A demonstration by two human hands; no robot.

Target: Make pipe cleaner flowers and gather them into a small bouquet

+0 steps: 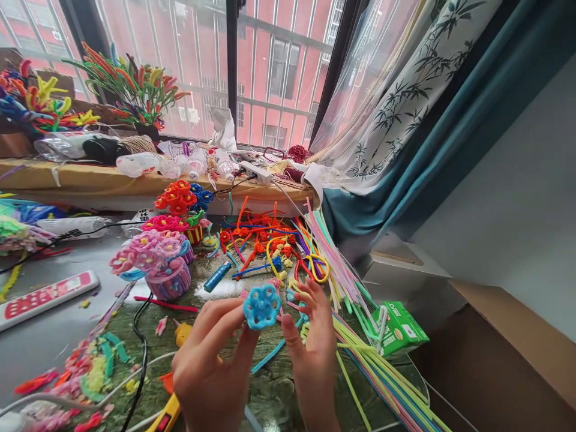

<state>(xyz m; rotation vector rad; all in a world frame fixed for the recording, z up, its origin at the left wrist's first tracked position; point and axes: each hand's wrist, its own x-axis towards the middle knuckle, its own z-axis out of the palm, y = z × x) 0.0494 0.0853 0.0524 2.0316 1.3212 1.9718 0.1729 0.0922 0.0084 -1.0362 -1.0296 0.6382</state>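
Note:
In the middle of the head view, a light-blue pipe-cleaner flower [261, 306] with looped petals faces up. My left hand [210, 354] pinches it from the left between thumb and fingers. Just right of the flower, my right hand [317, 345] is raised with its thumb and fingers apart, holding nothing that I can see. Behind the hands lie loose orange and red pipe-cleaner pieces [258, 246] and a yellow loop [318, 268]. A blue pipe-cleaner stem [269, 357] lies on the table between my wrists.
Pots of pipe-cleaner flowers [167, 279] stand at the left, near a remote control [49, 299]. Long pipe cleaners [382, 366] run along the right side beside a green box [399, 329]. A cardboard box [508, 336] stands far right. A black cable [143, 354] crosses the left side.

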